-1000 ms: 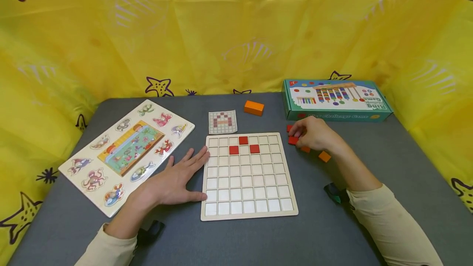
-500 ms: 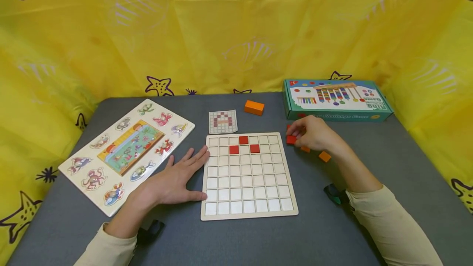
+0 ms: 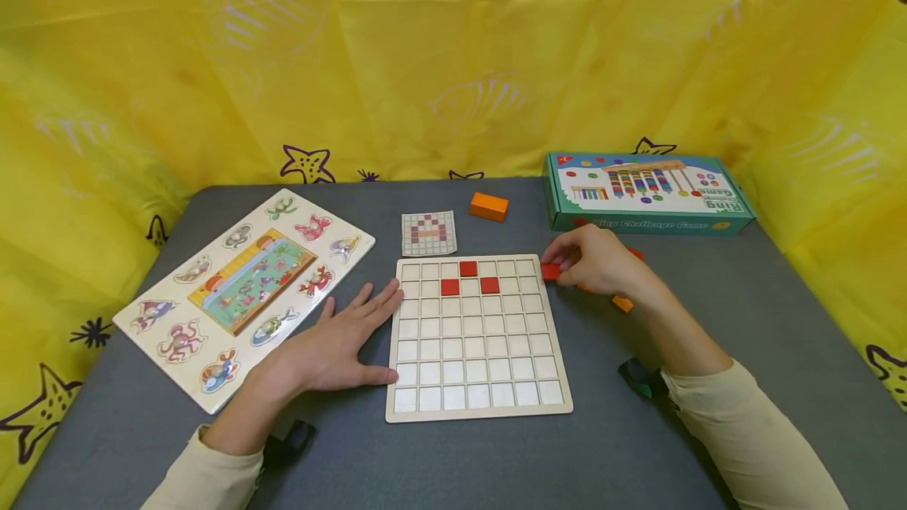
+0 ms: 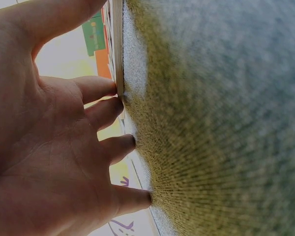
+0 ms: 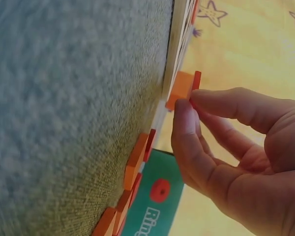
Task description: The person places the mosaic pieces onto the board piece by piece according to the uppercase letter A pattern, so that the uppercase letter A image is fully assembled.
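My right hand (image 3: pixel 598 260) pinches a red square tile (image 3: pixel 550 272) between thumb and fingers, right at the right edge of the wooden grid board (image 3: pixel 567 408). In the right wrist view the tile (image 5: pixel 196 81) appears edge-on at the fingertips, above the tabletop. My left hand (image 3: pixel 340 347) lies spread beside the board's left side, its thumb and fingertips at that edge. Up close, the left wrist view shows the palm and separated fingers of this hand (image 4: pixel 64 132). Three red tiles sit in the grid, one in the top row (image 3: pixel 468 268) and two in the second row.
Orange tiles (image 3: pixel 623 304) and a red tile (image 3: pixel 635 253) lie around the right hand, partly hidden by it. Behind the board are a small pattern card (image 3: pixel 428 251) and an orange block (image 3: pixel 489 207). A sea-animal puzzle (image 3: pixel 163 339) lies left; a green game box (image 3: pixel 648 224) stands back right.
My right hand has moved slightly left, carrying the red tile from among the loose tiles to the board's right edge. The left hand has stayed in place.
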### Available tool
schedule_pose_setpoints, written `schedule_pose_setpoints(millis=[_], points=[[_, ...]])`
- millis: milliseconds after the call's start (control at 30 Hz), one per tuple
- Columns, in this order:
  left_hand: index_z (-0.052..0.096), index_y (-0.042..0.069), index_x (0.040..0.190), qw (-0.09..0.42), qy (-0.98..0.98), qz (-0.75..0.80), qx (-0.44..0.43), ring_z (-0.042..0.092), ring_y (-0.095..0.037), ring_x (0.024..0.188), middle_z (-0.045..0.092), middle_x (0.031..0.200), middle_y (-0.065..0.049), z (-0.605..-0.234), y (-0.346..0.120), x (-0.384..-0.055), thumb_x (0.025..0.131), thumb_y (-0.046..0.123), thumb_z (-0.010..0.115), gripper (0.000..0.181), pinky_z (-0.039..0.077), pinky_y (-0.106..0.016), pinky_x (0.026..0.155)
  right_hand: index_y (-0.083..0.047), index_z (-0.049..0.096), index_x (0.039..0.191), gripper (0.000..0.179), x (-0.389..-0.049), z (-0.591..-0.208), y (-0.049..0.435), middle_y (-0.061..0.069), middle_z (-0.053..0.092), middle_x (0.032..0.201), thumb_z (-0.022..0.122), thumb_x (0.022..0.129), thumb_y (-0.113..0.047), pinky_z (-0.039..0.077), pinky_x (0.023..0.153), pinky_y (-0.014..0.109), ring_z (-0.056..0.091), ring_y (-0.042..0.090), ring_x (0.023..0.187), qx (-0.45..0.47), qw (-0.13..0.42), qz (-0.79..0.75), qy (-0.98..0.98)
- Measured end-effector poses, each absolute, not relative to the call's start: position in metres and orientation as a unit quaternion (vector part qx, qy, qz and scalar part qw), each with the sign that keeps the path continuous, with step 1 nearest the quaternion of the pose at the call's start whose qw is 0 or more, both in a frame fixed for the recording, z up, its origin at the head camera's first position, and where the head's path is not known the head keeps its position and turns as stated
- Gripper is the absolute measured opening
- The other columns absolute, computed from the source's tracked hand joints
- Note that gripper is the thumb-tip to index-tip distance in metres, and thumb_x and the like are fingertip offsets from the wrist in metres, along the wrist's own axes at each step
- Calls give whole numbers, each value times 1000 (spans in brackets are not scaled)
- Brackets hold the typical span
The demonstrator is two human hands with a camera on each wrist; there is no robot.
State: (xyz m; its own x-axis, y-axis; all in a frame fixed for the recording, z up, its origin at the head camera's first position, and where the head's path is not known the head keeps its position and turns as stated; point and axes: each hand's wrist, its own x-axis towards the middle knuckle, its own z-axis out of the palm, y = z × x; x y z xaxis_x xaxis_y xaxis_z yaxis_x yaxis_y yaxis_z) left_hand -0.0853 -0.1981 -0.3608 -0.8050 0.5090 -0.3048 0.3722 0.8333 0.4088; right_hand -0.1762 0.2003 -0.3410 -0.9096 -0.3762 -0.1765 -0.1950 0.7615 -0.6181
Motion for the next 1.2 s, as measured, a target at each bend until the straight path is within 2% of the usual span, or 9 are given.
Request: schedule_pose_setpoints(millis=[400,800,1200], points=[[19,19,169,203,935,166,239,11,-44,161,9,177,-1,-361,-199,-85,88,60,76,107,7,-83,114,-8,79,109,28,-169,-339,187,7,75,97,81,81,-2,56,78,31,66,19,88,-164,168,-323,917],[19,19,169,204,935,168,239,11,-44,161,10,177,-2,-361,-198,-85,88,59,77,107,7,-83,114,-10,80,107,29,-164,-344,174,4,75,96,82,79,-2,57,80,33,67,17,87,-196,188,-342,899],[20,18,169,199,933,178,240,11,-42,161,9,177,-1,-362,-199,-84,87,58,78,108,8,-83,114,-12,80,100,28,-166,-344,158,1,74,87,81,75,-1,57,78,33,67,15,82,-221,214,-327,894]])
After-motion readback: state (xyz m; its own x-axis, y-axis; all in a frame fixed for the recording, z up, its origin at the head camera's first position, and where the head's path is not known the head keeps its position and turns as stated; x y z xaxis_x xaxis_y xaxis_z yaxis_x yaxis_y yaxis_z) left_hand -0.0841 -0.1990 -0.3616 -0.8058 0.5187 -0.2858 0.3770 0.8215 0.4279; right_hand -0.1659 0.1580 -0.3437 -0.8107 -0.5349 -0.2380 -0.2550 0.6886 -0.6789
